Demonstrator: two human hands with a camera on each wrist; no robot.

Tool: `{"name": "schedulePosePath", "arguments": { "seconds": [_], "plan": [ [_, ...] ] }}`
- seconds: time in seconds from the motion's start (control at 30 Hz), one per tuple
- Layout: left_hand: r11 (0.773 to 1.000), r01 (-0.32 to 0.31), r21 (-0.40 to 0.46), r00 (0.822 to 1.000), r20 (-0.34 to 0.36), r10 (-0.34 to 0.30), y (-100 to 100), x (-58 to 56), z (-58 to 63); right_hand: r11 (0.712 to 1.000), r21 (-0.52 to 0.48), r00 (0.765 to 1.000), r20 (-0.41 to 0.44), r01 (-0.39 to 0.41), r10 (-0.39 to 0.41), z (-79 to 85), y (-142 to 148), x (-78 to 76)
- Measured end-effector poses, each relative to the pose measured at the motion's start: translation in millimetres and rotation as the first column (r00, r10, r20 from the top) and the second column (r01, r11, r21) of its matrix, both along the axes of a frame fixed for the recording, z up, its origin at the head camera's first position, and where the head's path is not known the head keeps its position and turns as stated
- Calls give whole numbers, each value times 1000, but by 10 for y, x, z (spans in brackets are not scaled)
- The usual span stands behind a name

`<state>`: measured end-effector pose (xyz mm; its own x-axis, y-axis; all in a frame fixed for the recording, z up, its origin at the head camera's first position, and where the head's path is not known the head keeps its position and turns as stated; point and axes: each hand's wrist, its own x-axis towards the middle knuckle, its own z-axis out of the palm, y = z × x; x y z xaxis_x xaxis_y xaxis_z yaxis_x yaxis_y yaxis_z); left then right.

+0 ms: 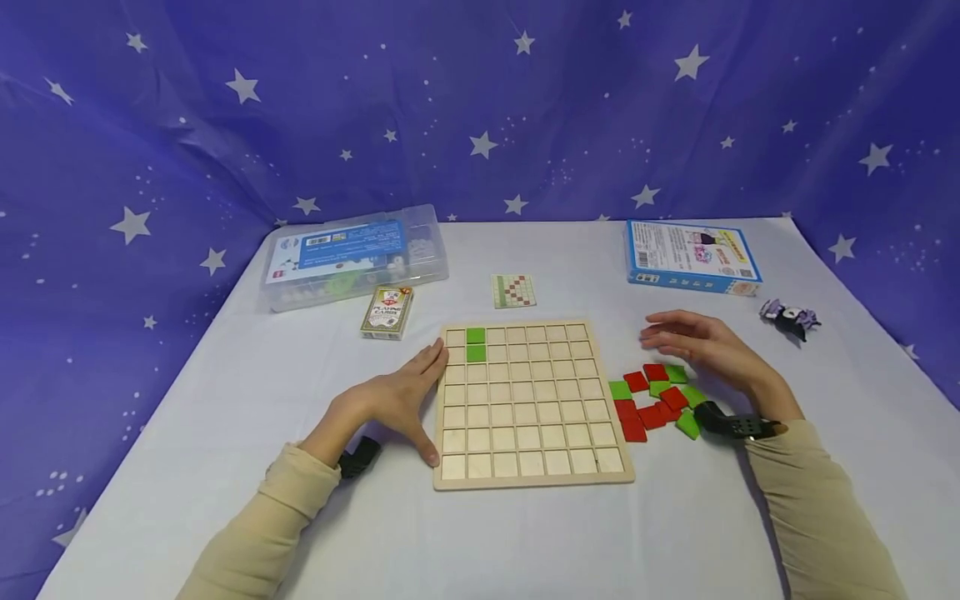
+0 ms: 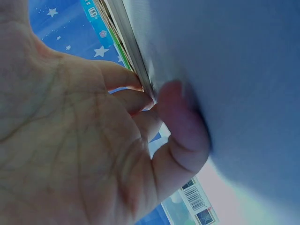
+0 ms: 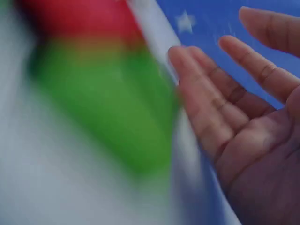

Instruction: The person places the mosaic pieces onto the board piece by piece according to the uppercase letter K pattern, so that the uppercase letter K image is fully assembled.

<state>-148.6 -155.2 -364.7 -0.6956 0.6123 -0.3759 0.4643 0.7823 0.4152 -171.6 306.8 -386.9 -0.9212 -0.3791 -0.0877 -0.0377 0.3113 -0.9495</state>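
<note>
A wooden grid board (image 1: 534, 482) lies flat in the middle of the table. Two green square tiles (image 1: 476, 353) fill neighbouring cells near its top left. My left hand (image 1: 397, 402) touches the board's left edge, thumb and fingers spread apart along it; the left wrist view shows its fingertips against the board's side. Right of the board is a loose group of red tiles (image 1: 634, 429) and green tiles (image 1: 687, 424), some overlapping. My right hand (image 1: 708, 346) hovers beyond these tiles, fingers extended and nothing held; its palm also shows in the right wrist view.
A small card with a coloured grid pattern (image 1: 513, 291) lies behind the board. Back left are a clear plastic case (image 1: 352, 258) and a playing card box (image 1: 387, 312). Back right stand a blue box (image 1: 692, 257) and a small purple-and-black object (image 1: 791, 318).
</note>
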Motion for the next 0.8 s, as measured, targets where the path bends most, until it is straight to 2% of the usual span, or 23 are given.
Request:
{"name": "schedulePosePath", "arguments": {
  "seconds": [0.1, 0.13, 0.2, 0.3, 0.37, 0.43, 0.67, 0.8],
  "plan": [
    [1000, -4, 4, 1000, -2, 4, -2, -1, 1, 997, -64, 998, 32, 47, -45, -70, 279, 146],
    [1000, -4, 5, 1000, -3, 4, -2, 0, 2, 996, -58, 997, 37, 68, -66, -84, 333, 176],
    [1000, -5, 10, 1000, -3, 5, -1, 2, 6, 997, 3, 996, 29, 80, -80, -98, 390, 213],
    [1000, 3, 11, 1000, 0, -3, 3, 5, 7, 981, 179, 997, -12, 82, -81, -86, 378, 229],
    [1000, 4, 13, 1000, -1, -4, 5, -4, 14, 961, 265, 997, -37, 74, -67, -54, 348, 217],
    [1000, 2, 11, 1000, -4, -2, 8, -13, 21, 951, 302, 997, -55, 64, -50, -23, 321, 205],
    [1000, -2, 20, 1000, 1, 2, 15, -19, 20, 934, 356, 993, -98, -28, 67, -1, 259, 210],
    [1000, -11, 28, 1000, 6, 11, 5, 14, -1, 922, 382, 990, -97, -55, 100, -6, 214, 217]
  ]
}}
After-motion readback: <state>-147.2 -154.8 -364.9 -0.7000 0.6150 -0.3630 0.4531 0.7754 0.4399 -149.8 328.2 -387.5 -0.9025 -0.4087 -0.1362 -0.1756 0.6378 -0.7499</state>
